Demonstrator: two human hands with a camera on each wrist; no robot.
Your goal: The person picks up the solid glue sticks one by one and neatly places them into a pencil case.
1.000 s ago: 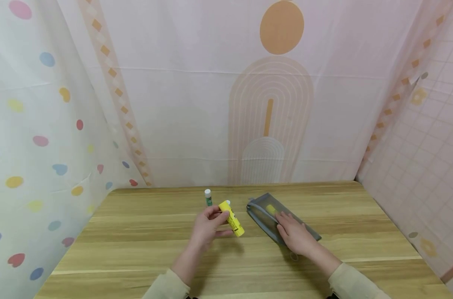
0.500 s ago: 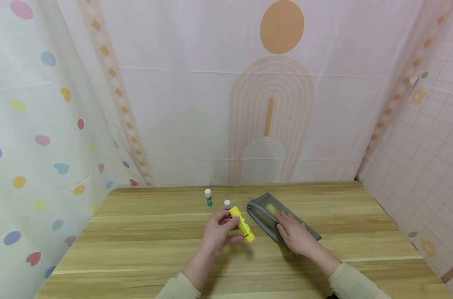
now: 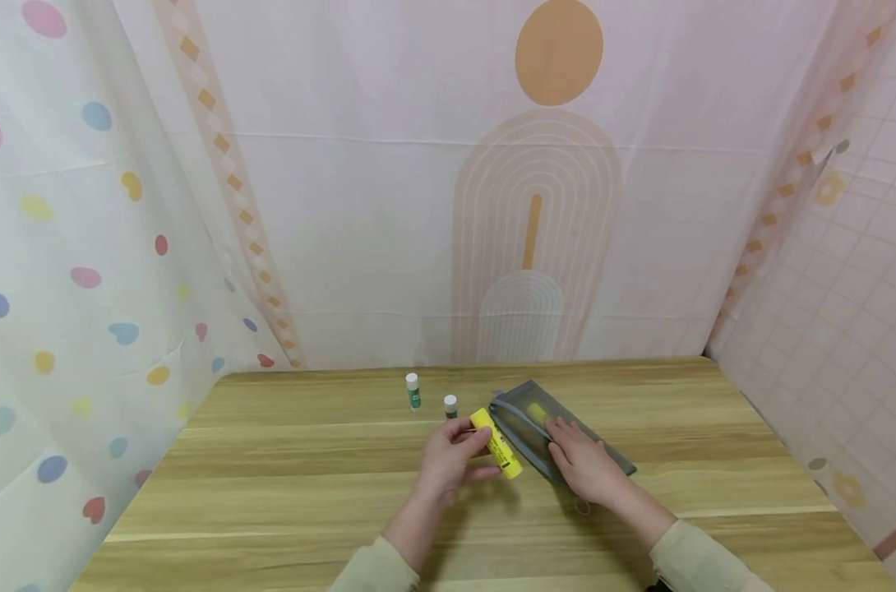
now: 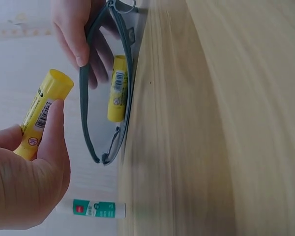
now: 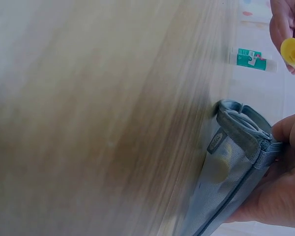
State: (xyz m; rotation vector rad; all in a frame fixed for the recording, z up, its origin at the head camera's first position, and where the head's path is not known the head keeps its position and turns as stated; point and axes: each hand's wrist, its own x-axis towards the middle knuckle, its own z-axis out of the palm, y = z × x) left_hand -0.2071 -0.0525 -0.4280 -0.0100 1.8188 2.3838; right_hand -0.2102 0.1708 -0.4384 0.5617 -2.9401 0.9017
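My left hand [image 3: 448, 462] pinches a yellow glue stick [image 3: 496, 444] between thumb and fingers, tilted, just left of a grey mesh zip pouch [image 3: 522, 432]. The pouch lies slanted on the table, its zipped mouth gaping in the left wrist view. My right hand [image 3: 583, 464] grips the pouch's upper rim, thumb on the edge. Inside lies another yellow glue stick [image 4: 118, 88], also seen dimly through the mesh. Behind the left hand stand a green-and-white glue stick [image 3: 414, 393] and a white-capped stick [image 3: 450, 405], its lower part hidden by the hand.
The wooden table [image 3: 307, 493] runs back to a patterned curtain [image 3: 374, 247]. A dotted curtain [image 3: 85, 329] hangs at the left, a checked one [image 3: 840, 312] at the right. A small ring [image 3: 582, 507] hangs from the pouch's near side.
The left hand has moved right with the yellow glue stick, closer to the pouch, uncovering the two sticks behind it. The right hand and pouch have stayed in place.
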